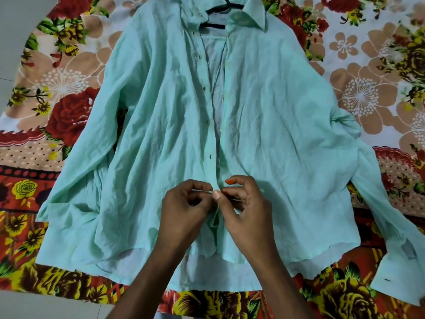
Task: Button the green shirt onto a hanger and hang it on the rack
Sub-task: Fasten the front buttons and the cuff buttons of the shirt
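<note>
A light green shirt lies flat, front side up, on a bright flowery bedsheet full of red roses and yellow flowers. The sheet is spread on a pale floor. The shirt's sleeves stretch out to both sides, and its collar is at the far end. A black hanger sits inside the shirt at the neck, and only a bit of it shows between the collar flaps.

The front of the shirt is open from the collar down most of the way, so the pale inside shows through the gap. Small dark buttonholes run down the left edge of the gap.

Both hands meet near the bottom of the shirt front. The left hand pinches the left edge of the cloth between thumb and fingers. The right hand pinches the right edge just beside it, with its pointer finger lifted up; that fingernail is orange. The fingertips of the two hands touch. The button itself is too small to see between them
</note>
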{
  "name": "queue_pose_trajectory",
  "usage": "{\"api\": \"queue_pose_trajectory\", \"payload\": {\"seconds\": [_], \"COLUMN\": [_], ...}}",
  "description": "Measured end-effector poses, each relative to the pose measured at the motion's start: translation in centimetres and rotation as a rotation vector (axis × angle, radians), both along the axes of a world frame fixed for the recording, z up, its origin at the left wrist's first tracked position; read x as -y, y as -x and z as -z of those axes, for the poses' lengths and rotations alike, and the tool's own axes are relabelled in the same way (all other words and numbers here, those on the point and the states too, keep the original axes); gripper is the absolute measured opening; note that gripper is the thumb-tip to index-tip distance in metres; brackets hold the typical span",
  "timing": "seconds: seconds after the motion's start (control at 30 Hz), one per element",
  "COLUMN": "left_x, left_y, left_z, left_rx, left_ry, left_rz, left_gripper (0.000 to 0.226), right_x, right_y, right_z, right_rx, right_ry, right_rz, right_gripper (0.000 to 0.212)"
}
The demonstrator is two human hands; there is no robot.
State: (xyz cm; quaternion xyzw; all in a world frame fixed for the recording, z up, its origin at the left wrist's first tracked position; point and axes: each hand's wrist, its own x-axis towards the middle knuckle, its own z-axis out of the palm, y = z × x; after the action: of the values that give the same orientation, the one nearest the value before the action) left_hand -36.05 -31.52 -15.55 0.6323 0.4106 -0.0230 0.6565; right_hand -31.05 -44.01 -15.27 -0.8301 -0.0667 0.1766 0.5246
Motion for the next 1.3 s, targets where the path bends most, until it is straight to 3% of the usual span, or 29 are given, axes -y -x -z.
{"api": "queue_pose_trajectory", "payload": {"seconds": [0.1, 0.23, 0.33, 0.37, 0.43, 0.53, 0.67, 0.83, 0.97, 1.1, 1.17, 1.3], "left_x": [0.1, 0.1, -0.1, -0.2, -0.4, -0.5, -0.3, -1.3, -2.7, -3.6, -3.8, -4.4], "left_y": [0.0, 0.0, -0.3, -0.5, -1.1, -3.0, -6.5, -8.2, -7.7, -7.5, -7.4, -7.0], "left_z": [0.0, -0.2, 0.1, 0.3, 0.6, -0.4, 0.0, 0.9, 1.2, 0.6, 0.5, 0.4], "left_rx": [0.010, -0.017, -0.079, -0.110, -0.166, -0.090, -0.048, -0.174, -0.158, -0.135, -0.106, -0.085], "left_ry": [0.043, 0.246, 0.327, 0.236, -0.131, -0.514, -0.686, -0.727, -0.624, -0.220, -0.040, 0.101], "left_rz": [-0.039, -0.140, -0.096, -0.030, 0.133, 0.142, 0.227, 0.381, 0.315, 0.148, 0.062, -0.021], "left_gripper": [0.007, 0.004, 0.009, 0.011, 0.012, 0.015, 0.025, 0.010, 0.013, 0.012, 0.008, 0.002], "right_x": [-0.2, -0.2, 0.0, 0.0, -0.3, -1.2, -2.3, -3.1, -4.1, -4.9, -4.8, -5.0], "right_y": [-0.3, -0.7, -1.3, -1.6, -2.3, -4.1, -6.0, -6.7, -6.5, -6.7, -6.9, -6.7], "right_z": [0.1, 0.4, 0.7, 0.9, 1.0, 1.0, 1.8, 1.9, 0.7, 0.2, 0.4, 0.6], "right_rx": [0.008, -0.016, -0.050, -0.034, 0.077, 0.220, 0.153, 0.043, 0.057, 0.110, 0.126, 0.101], "right_ry": [0.015, 0.025, 0.155, 0.243, 0.363, 0.319, 0.313, 0.414, 0.616, 0.749, 0.689, 0.401], "right_rz": [0.022, 0.084, 0.034, -0.006, -0.043, 0.019, -0.026, -0.125, -0.245, -0.267, -0.191, 0.060], "right_gripper": [0.021, 0.021, 0.022, 0.022, 0.020, 0.010, 0.018, 0.014, 0.004, 0.012, 0.011, 0.004]}}
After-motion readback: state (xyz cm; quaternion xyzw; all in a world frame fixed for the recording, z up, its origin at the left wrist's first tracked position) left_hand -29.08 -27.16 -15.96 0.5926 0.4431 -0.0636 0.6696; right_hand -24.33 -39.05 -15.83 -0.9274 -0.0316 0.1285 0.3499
